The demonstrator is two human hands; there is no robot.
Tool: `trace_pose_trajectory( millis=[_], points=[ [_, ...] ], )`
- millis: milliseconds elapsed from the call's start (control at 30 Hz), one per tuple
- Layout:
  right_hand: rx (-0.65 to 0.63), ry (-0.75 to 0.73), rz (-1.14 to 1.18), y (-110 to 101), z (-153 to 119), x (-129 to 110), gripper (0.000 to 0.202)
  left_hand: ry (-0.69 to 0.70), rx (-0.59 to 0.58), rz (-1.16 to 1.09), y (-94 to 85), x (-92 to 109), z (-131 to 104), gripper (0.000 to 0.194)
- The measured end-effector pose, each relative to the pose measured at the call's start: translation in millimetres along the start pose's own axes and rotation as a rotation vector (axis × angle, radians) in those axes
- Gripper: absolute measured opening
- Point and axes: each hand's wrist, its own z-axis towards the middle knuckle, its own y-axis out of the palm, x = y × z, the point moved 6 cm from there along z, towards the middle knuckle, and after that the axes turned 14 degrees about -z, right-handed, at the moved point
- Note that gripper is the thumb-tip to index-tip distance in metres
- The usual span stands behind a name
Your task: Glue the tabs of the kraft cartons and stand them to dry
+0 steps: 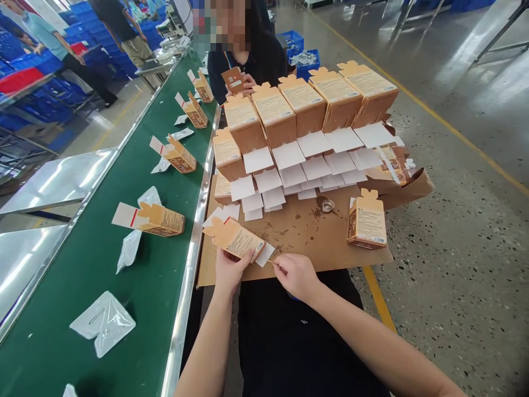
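Observation:
My left hand [232,267] is wrapped round the lower part of an orange-brown carton [242,240], which lies tilted near the front edge of the cardboard-topped table [297,237]. The carton's flaps stand open at its upper left, and a white flap [265,255] sticks out at its lower right. Just right of that flap, my right hand [295,274] pinches a thin, light stick [273,263] whose tip is by the flap. Stacked cartons [273,110] with white flaps hanging out rise behind. Another carton [367,223] stands upright at the table's right.
On the left runs a green conveyor [157,286] with a metal edge, bearing open cartons [165,220] and clear plastic pouches [105,322]. A small clear round item [327,205] lies on the table. Across it, a person [264,60] holds a brown piece [232,80].

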Motion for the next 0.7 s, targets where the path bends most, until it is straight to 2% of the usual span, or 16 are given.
trace_pose_trajectory(
  millis=[67, 167, 300, 533, 700],
  points=[
    [-0.009, -0.003, -0.005, 11, 3, 1, 0.031, 0.009, -0.006, 0.018, 1.6, 3, -1, 0.082],
    [0.017, 0.013, -0.002, 7, 6, 14, 0.031, 0.029, -0.014, 0.019, 3.9, 1, -3, 0.084],
    [0.084, 0.067, 0.011, -15, -2, 31, 0.028, 0.115, 0.011, 0.053, 2.8, -8, -10, 0.089],
    [0.265, 0.197, 0.131, -62, -31, 45, 0.025, 0.198, 0.003, 0.297, 0.2, -26, -27, 0.072],
    [0.283, 0.234, 0.149, -69, -44, 43, 0.027, 0.209, 0.009, 0.330, 2.8, -25, -28, 0.057]
  ],
)
